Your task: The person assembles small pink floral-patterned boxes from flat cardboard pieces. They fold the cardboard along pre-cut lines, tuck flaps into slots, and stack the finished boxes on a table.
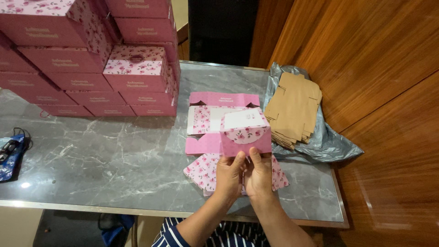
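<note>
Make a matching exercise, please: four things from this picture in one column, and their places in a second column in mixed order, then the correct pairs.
Things:
1. half-folded pink floral box
2. stack of finished pink boxes
3. pile of flat brown cardboard blanks
4. blue object with black cord

Places:
A. on a grey plastic bag at the right side of the table
B. at the left edge of the table
C. held up by both hands, left hand and right hand
D. at the far left corner of the table

Pairs: 1-C, 2-D, 3-A, 4-B
</note>
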